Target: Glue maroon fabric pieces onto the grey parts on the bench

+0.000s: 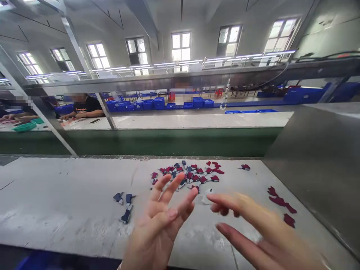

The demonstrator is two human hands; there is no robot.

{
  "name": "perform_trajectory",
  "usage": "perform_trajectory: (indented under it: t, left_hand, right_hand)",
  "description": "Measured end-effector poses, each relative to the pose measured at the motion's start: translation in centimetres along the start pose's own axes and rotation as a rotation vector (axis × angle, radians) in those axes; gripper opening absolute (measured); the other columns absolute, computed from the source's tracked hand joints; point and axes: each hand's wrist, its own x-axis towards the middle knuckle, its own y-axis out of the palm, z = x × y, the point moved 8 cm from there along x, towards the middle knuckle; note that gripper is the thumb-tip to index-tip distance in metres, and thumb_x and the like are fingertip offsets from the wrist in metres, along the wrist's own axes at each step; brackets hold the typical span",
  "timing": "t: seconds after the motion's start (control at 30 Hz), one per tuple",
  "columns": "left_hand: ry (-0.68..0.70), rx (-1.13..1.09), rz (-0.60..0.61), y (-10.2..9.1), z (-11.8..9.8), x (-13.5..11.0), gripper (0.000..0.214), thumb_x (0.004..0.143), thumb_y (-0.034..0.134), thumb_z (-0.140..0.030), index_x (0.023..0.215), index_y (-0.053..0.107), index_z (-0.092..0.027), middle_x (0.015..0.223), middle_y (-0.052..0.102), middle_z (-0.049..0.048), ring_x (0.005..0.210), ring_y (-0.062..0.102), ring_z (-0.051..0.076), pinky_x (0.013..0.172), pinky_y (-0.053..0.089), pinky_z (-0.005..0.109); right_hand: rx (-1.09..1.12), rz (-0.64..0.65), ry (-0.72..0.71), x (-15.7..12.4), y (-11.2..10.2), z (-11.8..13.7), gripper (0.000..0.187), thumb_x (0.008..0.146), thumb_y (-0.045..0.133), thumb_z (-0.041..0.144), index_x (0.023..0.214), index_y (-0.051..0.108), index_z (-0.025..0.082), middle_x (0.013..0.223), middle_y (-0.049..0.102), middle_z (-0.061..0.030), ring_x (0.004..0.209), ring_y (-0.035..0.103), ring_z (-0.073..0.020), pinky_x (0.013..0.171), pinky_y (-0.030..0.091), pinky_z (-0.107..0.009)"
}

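My left hand [165, 213] hangs over the white tabletop, palm turned up and fingers spread, with nothing in it. To its right my right hand [253, 225] is also raised, thumb apart from the fingers, slightly blurred and holding nothing. Just beyond my fingertips lies a loose pile of small maroon and navy pieces with grey parts [194, 177]; their exact kind I cannot make out. A small whitish, see-through thing [207, 197] shows between my hands, partly hidden. Left of my left hand are several navy pieces [126, 215].
Maroon flat pieces [278, 201] lie at the right, near a grey metal panel [317, 157]. One maroon piece [245, 167] sits alone at the back. Behind a green barrier [180, 142] runs another white bench [157, 120], where a person [88, 107] sits by a teal basket [25, 126].
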Motion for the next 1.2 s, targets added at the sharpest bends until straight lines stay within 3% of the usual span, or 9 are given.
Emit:
perform_trajectory:
  t: [0.13,0.33,0.5,0.63,0.73,0.9,1.03,1.2]
  left_hand:
    - [-0.175,-0.122,0.005,-2.1,2.7,0.9,0.053,0.087,0.045,-0.010,0.133,0.058,-0.034,0.159,0.041,0.0011,0.136,0.053,0.034,0.115,0.040,0.045]
    - [-0.242,-0.225,0.004,-4.0,3.7,2.0,0.054,0.084,0.044,-0.011,0.134,0.056,-0.027,0.158,0.042,0.0064,0.135,0.052,0.036,0.114,0.040,0.043]
    - [-0.250,-0.213,-0.002,-4.4,3.9,3.2,0.050,0.084,0.048,-0.012,0.132,0.057,-0.023,0.158,0.043,0.0080,0.136,0.052,0.037,0.114,0.041,0.041]
    - [-0.209,-0.028,0.003,-4.6,4.0,3.7,0.046,0.090,0.054,-0.005,0.126,0.060,-0.033,0.154,0.049,-0.0016,0.127,0.062,0.029,0.112,0.047,0.035]
    - [-0.200,0.093,-0.042,-4.8,4.3,3.9,0.043,0.094,0.054,-0.002,0.118,0.062,-0.036,0.149,0.054,-0.0064,0.115,0.069,0.020,0.107,0.052,0.028]
    - [-0.216,0.183,-0.090,-4.8,4.8,4.0,0.040,0.093,0.057,-0.001,0.114,0.061,-0.035,0.146,0.056,-0.0074,0.113,0.070,0.018,0.102,0.055,0.021]
    - [-0.210,0.147,-0.108,-4.6,5.1,4.0,0.034,0.092,0.058,0.001,0.106,0.060,-0.030,0.138,0.064,-0.0073,0.110,0.071,0.016,0.101,0.055,0.020]
    - [-0.219,0.040,-0.105,-4.1,5.3,4.2,0.029,0.091,0.056,0.004,0.096,0.056,-0.024,0.125,0.070,-0.0086,0.103,0.074,0.014,0.095,0.058,0.020]
  right_hand:
    - [0.160,0.146,0.048,2.1,5.4,-2.1,0.031,0.096,0.058,0.037,0.127,0.056,0.040,0.112,0.066,0.0073,0.099,0.065,-0.0089,0.082,0.057,-0.021]
    - [0.334,0.287,0.138,2.9,8.0,-4.9,0.012,0.097,0.057,0.035,0.101,0.064,0.027,0.094,0.067,0.0040,0.087,0.063,-0.0082,0.076,0.053,-0.020]
    - [0.383,0.340,0.162,3.1,8.4,-5.9,0.016,0.095,0.059,0.023,0.108,0.061,0.032,0.098,0.066,0.0092,0.091,0.062,-0.0023,0.079,0.051,-0.012]
    - [0.419,0.295,0.188,3.0,8.1,-6.4,0.022,0.096,0.057,0.026,0.116,0.056,0.035,0.105,0.066,0.0088,0.100,0.063,-0.0023,0.085,0.053,-0.010]
    - [0.458,0.319,0.197,3.1,8.2,-6.3,0.016,0.097,0.053,0.025,0.112,0.055,0.033,0.099,0.065,0.0087,0.094,0.064,-0.0018,0.081,0.053,-0.009]
    - [0.449,0.356,0.214,3.3,8.3,-6.1,0.007,0.098,0.052,0.025,0.103,0.055,0.028,0.090,0.065,0.0072,0.084,0.063,-0.0014,0.073,0.052,-0.008]
    - [0.453,0.388,0.252,2.5,8.4,-6.2,0.010,0.099,0.050,0.026,0.107,0.055,0.028,0.093,0.064,0.0037,0.086,0.063,-0.0046,0.073,0.052,-0.012]
    - [0.642,0.385,0.336,1.7,8.3,-6.3,0.012,0.097,0.051,0.024,0.106,0.059,0.022,0.093,0.064,-0.0019,0.086,0.063,-0.0100,0.072,0.052,-0.017]
